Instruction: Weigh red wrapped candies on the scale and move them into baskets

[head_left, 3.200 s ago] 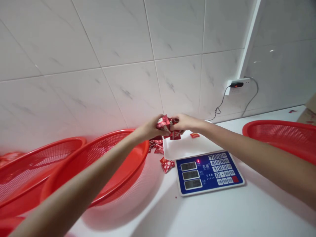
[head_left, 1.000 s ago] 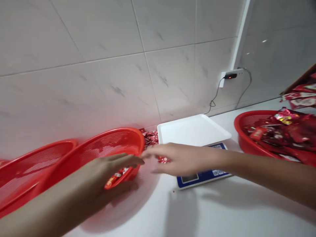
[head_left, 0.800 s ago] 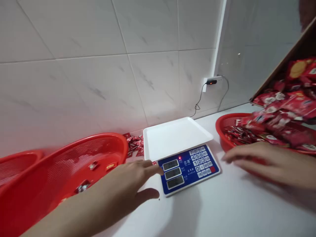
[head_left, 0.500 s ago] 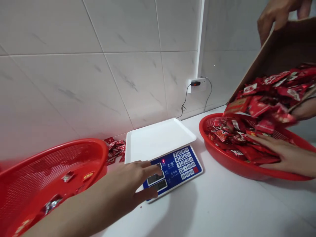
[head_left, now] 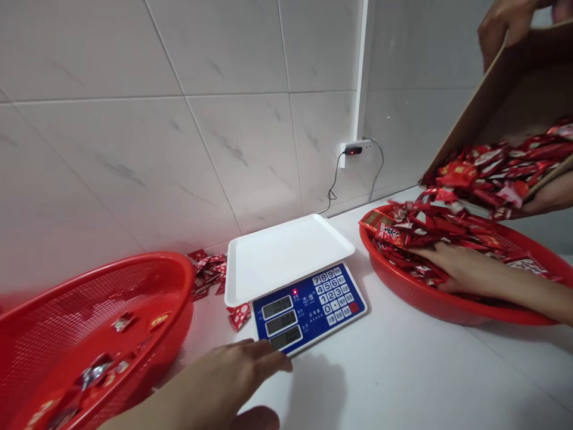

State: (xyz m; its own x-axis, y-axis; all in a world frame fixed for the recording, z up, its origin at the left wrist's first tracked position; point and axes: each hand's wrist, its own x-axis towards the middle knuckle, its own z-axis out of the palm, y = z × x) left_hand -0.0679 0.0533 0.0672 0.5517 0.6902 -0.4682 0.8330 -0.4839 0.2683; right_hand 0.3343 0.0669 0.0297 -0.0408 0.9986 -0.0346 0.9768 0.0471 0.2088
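Note:
My left hand (head_left: 239, 373) is low over the table at the near edge of a digital weighing scale (head_left: 308, 304). Its fingers are stretched out, and they hold nothing. My right hand (head_left: 461, 269) lies among red wrapped packets (head_left: 430, 230) in the right red plastic basket (head_left: 403, 292). The fingers there are spread, with their tips partly covered by packets. Above this basket, another person's hand (head_left: 505, 27) grips the rim of a tilted cardboard box (head_left: 465, 119). Red packets spill from the box into the basket.
At left stands a second red basket (head_left: 179, 286) with a few small packets inside. Several red packets (head_left: 208, 272) lie by the wall beside the scale's white tray (head_left: 286, 257), and one red packet (head_left: 239, 316) is near its front corner. A cable runs to a wall socket (head_left: 353, 152).
My left hand has drawn back toward me, uncovering the scale's displays. My right hand has shifted left, deeper among the packets. The box has moved slightly up and right; more packets fill the basket.

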